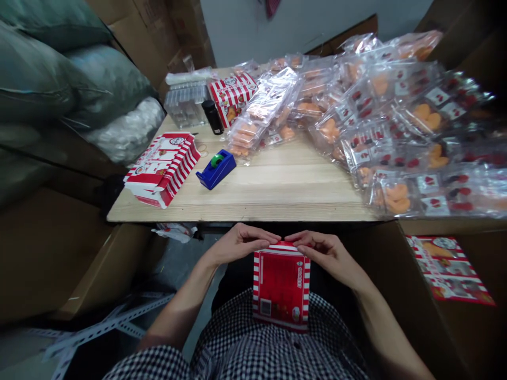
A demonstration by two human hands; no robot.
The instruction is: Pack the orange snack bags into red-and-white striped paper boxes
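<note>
Left hand (237, 244) and right hand (330, 254) pinch top edge of red box (279, 279), 11 and 1 o'clock | box at 6 o'clock from desk (277, 190) | best pressed evenly, corners square, thumbs light

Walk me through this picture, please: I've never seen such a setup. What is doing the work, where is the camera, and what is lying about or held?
There is no robot here, just a person's two bare hands. The single picture comes from a camera on their head, looking forward and down. The left hand and right hand pinch the top edge of a red-and-white box between their fingers, in front of the wooden table. On the table, from left to right, lie a stack of printed cartons, a blue tape dispenser and many clear packets.
</note>
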